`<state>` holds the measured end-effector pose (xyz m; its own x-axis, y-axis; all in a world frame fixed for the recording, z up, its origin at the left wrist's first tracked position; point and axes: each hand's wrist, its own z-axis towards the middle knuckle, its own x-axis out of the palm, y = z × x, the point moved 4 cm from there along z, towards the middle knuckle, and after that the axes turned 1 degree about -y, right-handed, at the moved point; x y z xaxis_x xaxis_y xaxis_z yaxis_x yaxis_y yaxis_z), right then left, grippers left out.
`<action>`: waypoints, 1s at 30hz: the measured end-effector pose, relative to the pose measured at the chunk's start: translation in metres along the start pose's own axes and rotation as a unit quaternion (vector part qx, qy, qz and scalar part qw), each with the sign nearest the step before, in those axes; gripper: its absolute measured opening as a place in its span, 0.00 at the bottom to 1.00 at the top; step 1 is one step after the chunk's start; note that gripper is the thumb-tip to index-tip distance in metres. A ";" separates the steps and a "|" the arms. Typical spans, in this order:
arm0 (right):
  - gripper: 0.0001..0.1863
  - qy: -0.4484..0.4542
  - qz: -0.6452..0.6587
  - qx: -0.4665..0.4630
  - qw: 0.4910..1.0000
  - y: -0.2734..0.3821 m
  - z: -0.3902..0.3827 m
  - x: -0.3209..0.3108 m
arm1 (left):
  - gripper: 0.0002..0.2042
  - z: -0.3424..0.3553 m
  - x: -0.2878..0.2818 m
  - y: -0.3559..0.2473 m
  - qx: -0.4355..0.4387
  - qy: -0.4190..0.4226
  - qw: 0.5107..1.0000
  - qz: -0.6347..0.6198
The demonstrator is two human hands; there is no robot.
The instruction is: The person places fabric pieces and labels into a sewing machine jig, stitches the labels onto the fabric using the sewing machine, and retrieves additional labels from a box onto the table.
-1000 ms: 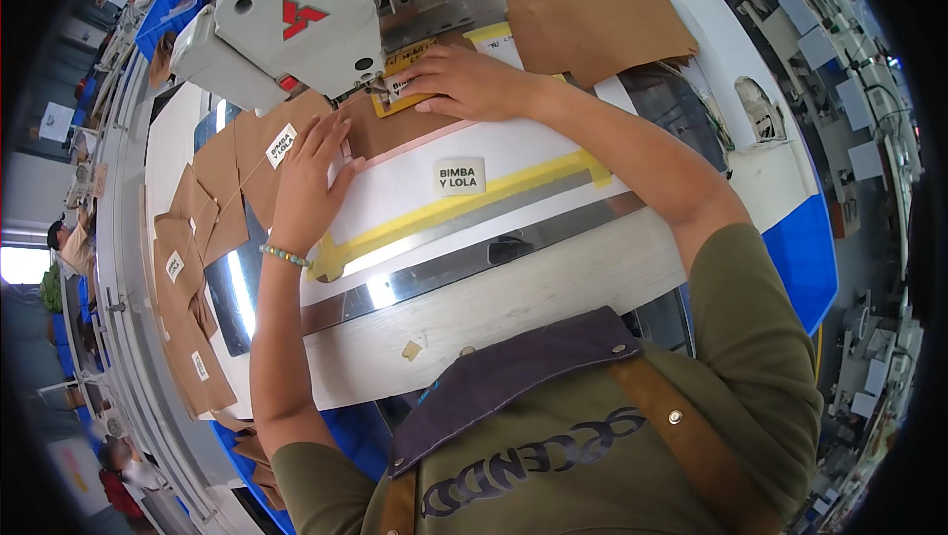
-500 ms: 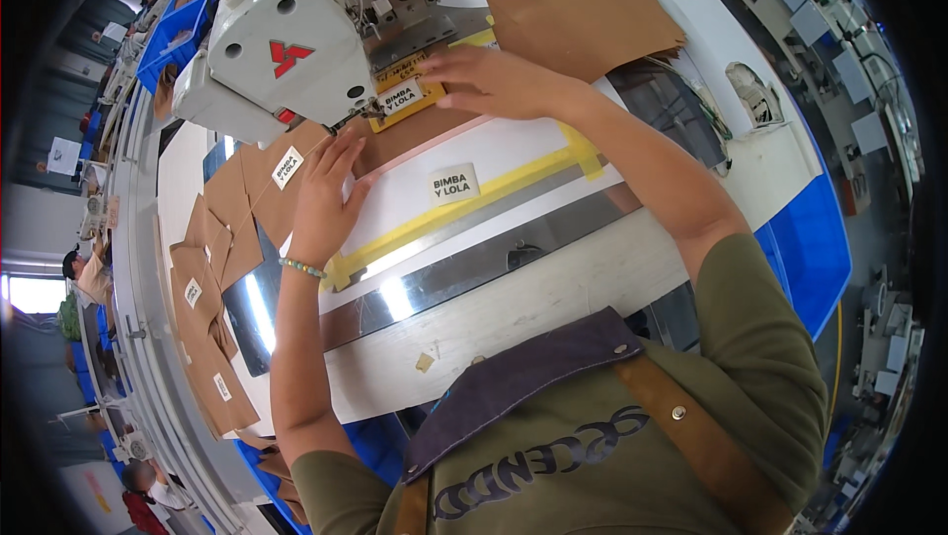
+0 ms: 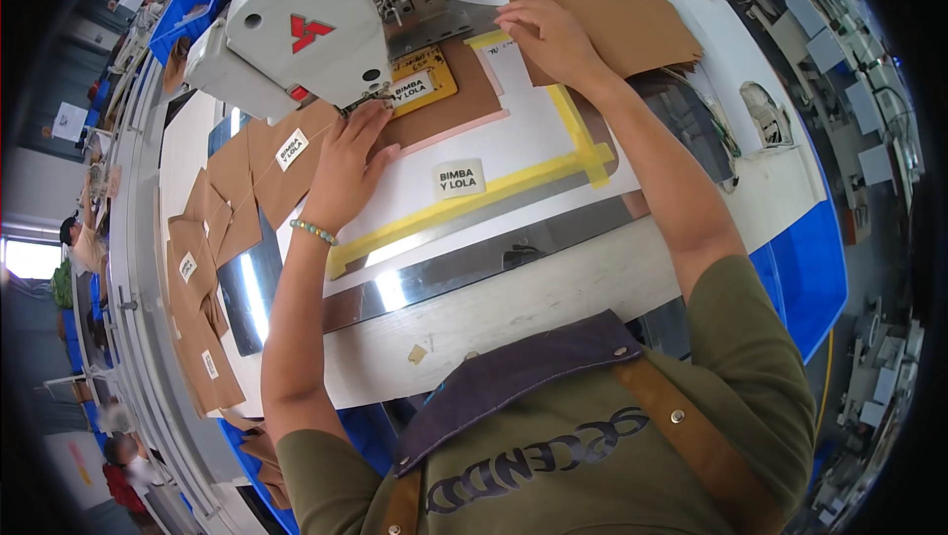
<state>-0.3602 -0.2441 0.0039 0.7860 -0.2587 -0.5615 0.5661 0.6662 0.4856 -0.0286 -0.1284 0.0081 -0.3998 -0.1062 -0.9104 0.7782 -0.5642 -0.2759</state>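
My left hand (image 3: pixel 348 168) lies palm down with fingers stretched out, their tips on a brown cut piece (image 3: pixel 464 101) just in front of the sewing head. A yellow frame (image 3: pixel 441 79) holds a white printed label (image 3: pixel 411 90) on that piece, beside the needle area. My right hand (image 3: pixel 548 39) is at the near left edge of a stack of brown pieces (image 3: pixel 617 17), fingers apart and reaching over it; no piece shows lifted in it. Another white label (image 3: pixel 460 180) rests on the white work plate (image 3: pixel 385 207), which has yellow tape along its edges.
A white sewing machine head (image 3: pixel 306 27) stands at the far left of the plate. Labelled brown pieces (image 3: pixel 229 204), joined by threads, spread down the left side. A blue bin (image 3: pixel 805 273) is beside the table at the right. A small scrap (image 3: pixel 418 353) lies near the front edge.
My right hand has left the yellow frame and moved right to the brown stack. My left hand has stayed near the needle, shifting slightly right.
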 end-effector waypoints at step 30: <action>0.12 0.061 0.050 0.029 0.996 0.011 -0.001 0.010 | 0.21 0.005 0.002 0.006 0.008 0.037 0.999 0.036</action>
<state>-0.3460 -0.2387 0.0027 0.8054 -0.1031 -0.5838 0.5023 0.6415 0.5798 -0.0268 -0.1362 0.0059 -0.3066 -0.0869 -0.9479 0.7952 -0.5706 -0.2049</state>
